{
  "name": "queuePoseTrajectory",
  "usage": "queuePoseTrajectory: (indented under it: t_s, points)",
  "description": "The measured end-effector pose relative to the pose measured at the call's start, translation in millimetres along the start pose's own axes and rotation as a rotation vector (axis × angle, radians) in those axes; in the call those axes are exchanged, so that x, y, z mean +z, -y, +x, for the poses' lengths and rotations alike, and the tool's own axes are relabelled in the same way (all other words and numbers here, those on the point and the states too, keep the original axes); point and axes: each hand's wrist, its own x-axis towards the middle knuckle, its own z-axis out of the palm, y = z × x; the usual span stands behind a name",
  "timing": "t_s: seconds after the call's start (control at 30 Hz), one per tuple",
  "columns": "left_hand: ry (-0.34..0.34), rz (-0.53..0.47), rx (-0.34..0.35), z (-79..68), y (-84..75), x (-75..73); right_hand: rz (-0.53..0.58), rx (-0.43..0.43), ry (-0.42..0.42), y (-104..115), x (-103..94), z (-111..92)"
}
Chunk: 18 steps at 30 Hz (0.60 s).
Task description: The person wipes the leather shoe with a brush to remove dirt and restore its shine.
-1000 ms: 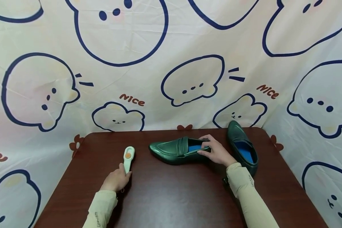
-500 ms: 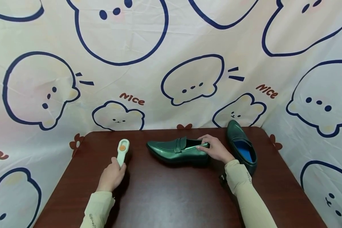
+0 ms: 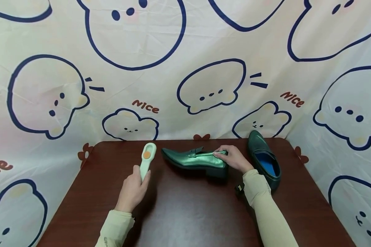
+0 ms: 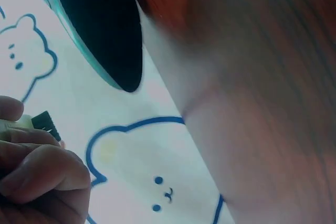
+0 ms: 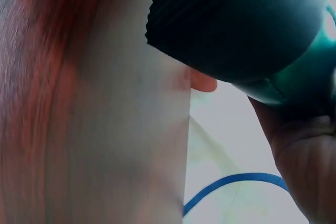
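Has a pale left sleeve (image 3: 115,226) and a pale right sleeve (image 3: 267,209) at the near side, over a dark reddish-brown table (image 3: 185,216). Grips a pale green tool (image 3: 146,164) in the left hand (image 3: 131,191), with fingers curled round the handle and with the rounded end up and away. Shows an orange dot (image 3: 146,155) on that end, and in the left wrist view a dark green ridged part (image 4: 46,124) past the fingers. Pinches the rim of a shiny green loafer (image 3: 193,160) at the heel end in the right hand (image 3: 233,158). Holds this loafer side-on, just right of the tool, with the toe to the left and the block heel to the right. Bares a dark sole (image 4: 100,30) to the left wrist view. Cannot tell about contact between heel and table. Farther right, close by the right sleeve, has a second green loafer (image 3: 261,152), toe to the back, with a blue insole (image 3: 267,164). Ends beyond the table in a cream curtain (image 3: 160,85) with navy-outlined animal faces and brown "Nice" lettering.
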Motion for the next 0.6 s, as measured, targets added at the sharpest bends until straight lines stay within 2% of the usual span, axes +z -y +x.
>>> queuePoseTrajectory:
  t_s: [0.27, 0.47, 0.6]
  points:
    - [0.004, -0.035, 0.076, -6.0, -18.1, 5.5, 0.064, 0.068, 0.062, -1, 5.2, 2]
    - [0.043, -0.056, 0.087, -9.8, -29.3, 12.8, 0.046, 0.067, 0.103, -12, 7.3, 3]
    - [0.071, -0.061, 0.094, -10.5, -36.5, 17.6, 0.060, 0.075, 0.097, -16, 8.3, 3]
